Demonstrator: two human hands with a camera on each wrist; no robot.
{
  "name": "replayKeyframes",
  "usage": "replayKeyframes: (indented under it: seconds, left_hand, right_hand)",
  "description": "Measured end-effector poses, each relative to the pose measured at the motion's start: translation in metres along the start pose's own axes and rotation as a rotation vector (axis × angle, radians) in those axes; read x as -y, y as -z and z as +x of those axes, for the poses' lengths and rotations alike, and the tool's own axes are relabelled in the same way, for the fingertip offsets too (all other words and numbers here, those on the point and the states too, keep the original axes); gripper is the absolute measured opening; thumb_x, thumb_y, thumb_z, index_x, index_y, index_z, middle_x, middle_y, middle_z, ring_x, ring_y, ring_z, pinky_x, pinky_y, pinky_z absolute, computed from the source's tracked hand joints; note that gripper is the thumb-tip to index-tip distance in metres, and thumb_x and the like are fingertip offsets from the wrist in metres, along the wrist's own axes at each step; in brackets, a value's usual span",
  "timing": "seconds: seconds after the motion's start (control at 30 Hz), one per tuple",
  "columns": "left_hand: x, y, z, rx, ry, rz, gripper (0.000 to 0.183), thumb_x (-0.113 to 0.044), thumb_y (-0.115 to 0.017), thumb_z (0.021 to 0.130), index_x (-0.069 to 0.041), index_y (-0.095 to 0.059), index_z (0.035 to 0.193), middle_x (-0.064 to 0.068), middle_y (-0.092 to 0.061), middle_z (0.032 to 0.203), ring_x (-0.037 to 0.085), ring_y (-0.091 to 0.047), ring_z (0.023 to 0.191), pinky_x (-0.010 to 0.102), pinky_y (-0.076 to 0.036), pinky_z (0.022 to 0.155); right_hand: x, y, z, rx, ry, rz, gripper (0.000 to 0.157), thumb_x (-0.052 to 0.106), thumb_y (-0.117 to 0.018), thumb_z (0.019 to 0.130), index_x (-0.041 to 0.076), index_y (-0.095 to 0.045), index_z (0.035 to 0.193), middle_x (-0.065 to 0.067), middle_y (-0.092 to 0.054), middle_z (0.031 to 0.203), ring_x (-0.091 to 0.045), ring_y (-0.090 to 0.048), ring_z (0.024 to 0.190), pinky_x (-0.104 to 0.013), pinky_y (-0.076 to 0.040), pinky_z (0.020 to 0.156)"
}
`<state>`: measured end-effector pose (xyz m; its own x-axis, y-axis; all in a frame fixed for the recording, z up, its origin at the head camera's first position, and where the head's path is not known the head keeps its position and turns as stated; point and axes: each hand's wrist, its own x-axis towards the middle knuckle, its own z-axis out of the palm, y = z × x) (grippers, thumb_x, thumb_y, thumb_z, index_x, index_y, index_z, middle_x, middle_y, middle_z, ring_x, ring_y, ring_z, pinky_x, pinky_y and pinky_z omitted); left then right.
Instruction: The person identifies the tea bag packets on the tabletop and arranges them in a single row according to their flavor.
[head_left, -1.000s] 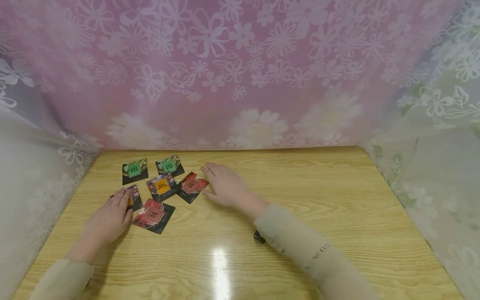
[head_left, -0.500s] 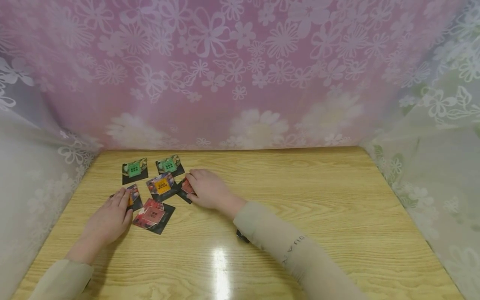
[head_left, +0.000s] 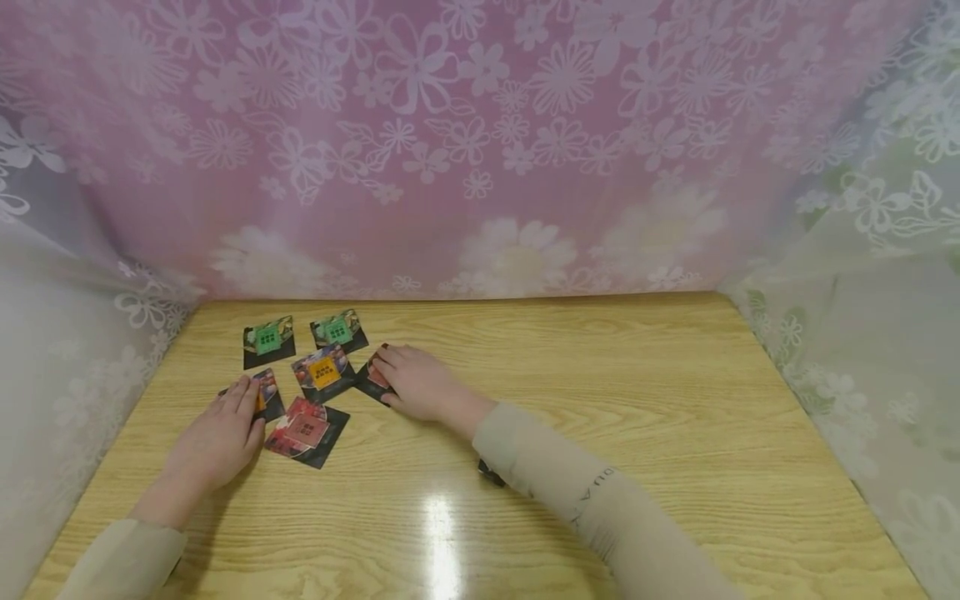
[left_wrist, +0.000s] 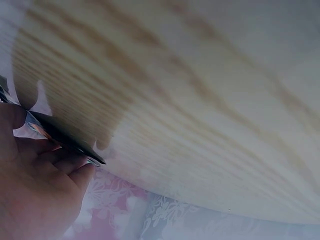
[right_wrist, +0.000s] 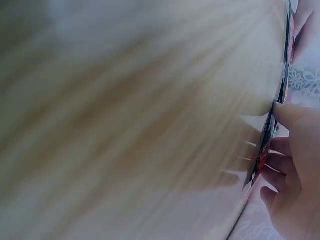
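Observation:
My left hand [head_left: 213, 437] rests with its fingers on a flat square packet [head_left: 269, 395] with an orange label, covering its left part. Farther right, the fingers of my right hand [head_left: 422, 383] lie over a black and red packet [head_left: 372, 380], hiding most of it. In the right wrist view the thumb touches one edge of that red packet [right_wrist: 261, 159] and the other fingers lie over it. The left wrist view shows the left fingers on their packet [left_wrist: 62, 134]. Between the hands lie another orange-labelled packet [head_left: 325, 372] and a red-labelled packet [head_left: 307, 432].
Two green-labelled packets, one on the left [head_left: 268, 342] and one on the right [head_left: 339, 331], lie toward the table's back edge. A small black object [head_left: 491, 472] shows beside the right sleeve. Floral curtains [head_left: 480, 167] surround the wood-grain table [head_left: 637, 358] at back and sides.
My right hand has moved left from beside the red packet to lie over it, then shifted very slightly. The left hand has stayed on its packet.

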<state>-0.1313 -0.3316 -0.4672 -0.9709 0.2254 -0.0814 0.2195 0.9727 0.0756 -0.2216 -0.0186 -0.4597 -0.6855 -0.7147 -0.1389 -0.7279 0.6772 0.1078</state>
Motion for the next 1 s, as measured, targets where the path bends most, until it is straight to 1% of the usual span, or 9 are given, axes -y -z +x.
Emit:
replayKeyframes:
  seconds: [0.23,0.47,0.7,0.8,1.0]
  left_hand:
    - [0.0,0.0,-0.001,0.003,0.006,-0.003,0.065,-0.021,-0.05,0.109,0.021,-0.032,0.155,0.045,-0.03,0.161,0.06,-0.035,0.149,0.069,-0.034,0.123]
    - [-0.001,-0.002,-0.003,-0.011,0.005,0.004,0.064,-0.02,-0.05,0.108,0.021,-0.033,0.155,0.045,-0.031,0.16,0.06,-0.037,0.148,0.07,-0.036,0.122]
    - [-0.001,-0.002,-0.003,-0.008,0.011,-0.003,0.065,-0.021,-0.05,0.108,0.021,-0.032,0.155,0.045,-0.031,0.161,0.06,-0.036,0.148,0.07,-0.035,0.123]
    - [-0.002,-0.001,-0.002,-0.008,0.011,0.001,0.065,-0.021,-0.05,0.108,0.02,-0.032,0.156,0.045,-0.03,0.161,0.06,-0.036,0.148,0.07,-0.035,0.123]
    - [-0.003,0.0,0.0,-0.009,0.013,0.001,0.065,-0.021,-0.05,0.108,0.02,-0.032,0.156,0.045,-0.03,0.161,0.06,-0.036,0.148,0.07,-0.035,0.123]
  right_hand:
    - [-0.015,-0.005,-0.02,0.01,0.036,0.061,0.068,0.045,-0.049,0.113,0.01,-0.032,0.168,-0.008,-0.029,0.176,-0.022,-0.027,0.165,-0.032,-0.021,0.137]
    - [-0.029,-0.008,-0.04,0.032,0.062,0.152,0.067,0.039,-0.049,0.113,0.007,-0.029,0.168,-0.01,-0.025,0.177,-0.024,-0.025,0.165,-0.033,-0.023,0.136]
    - [-0.045,-0.014,-0.06,0.006,0.096,0.251,0.074,0.045,-0.053,0.111,0.004,-0.03,0.168,-0.012,-0.026,0.177,-0.027,-0.025,0.165,-0.037,-0.025,0.136]
    - [-0.054,-0.015,-0.07,0.007,0.099,0.265,0.075,0.044,-0.056,0.11,0.005,-0.03,0.168,-0.012,-0.025,0.177,-0.027,-0.025,0.165,-0.039,-0.027,0.135]
    - [-0.076,-0.018,-0.091,0.019,0.105,0.262,0.07,0.034,-0.055,0.11,0.003,-0.028,0.168,-0.013,-0.023,0.177,-0.029,-0.023,0.165,-0.042,-0.027,0.135]
